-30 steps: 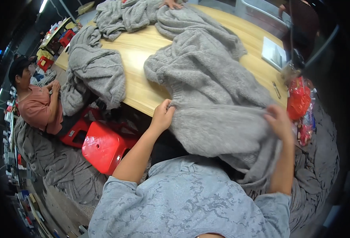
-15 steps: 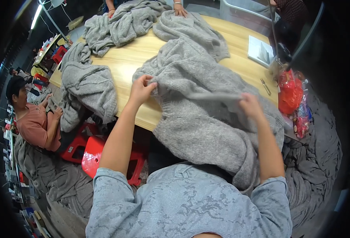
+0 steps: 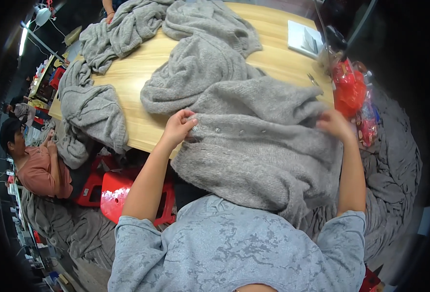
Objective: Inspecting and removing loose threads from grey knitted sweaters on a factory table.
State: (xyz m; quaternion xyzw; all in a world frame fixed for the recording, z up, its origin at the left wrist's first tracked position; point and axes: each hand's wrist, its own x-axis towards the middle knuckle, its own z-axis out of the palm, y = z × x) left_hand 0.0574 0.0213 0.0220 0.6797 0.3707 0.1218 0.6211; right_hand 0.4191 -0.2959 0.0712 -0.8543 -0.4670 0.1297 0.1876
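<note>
A grey knitted cardigan (image 3: pixel 254 163) spreads over the near table edge and my lap. Its button band runs across in front of me, bearing several shiny round buttons (image 3: pixel 218 130). My left hand (image 3: pixel 178 129) pinches the band's left end, thumb and fingers closed beside the leftmost button. At the band's other end my right hand (image 3: pixel 335 125) grips the knit with curled fingers, slightly blurred. The band is drawn almost straight between both hands. Behind it, more grey knit (image 3: pixel 195 73) lies bunched on the wooden table (image 3: pixel 134 97).
Further grey garments (image 3: pixel 93 112) lie along the table's left and far sides. Small thread snips (image 3: pixel 312 80), a white flat box (image 3: pixel 305 39) and a red plastic bag (image 3: pixel 348 92) are at the right. Left, a seated person (image 3: pixel 44 170) is beyond a red stool (image 3: pixel 117 192).
My right hand has moved right and outward, drawing the button band straight. Its buttons now show. The left hand still pinches its end, and the view has shifted slightly.
</note>
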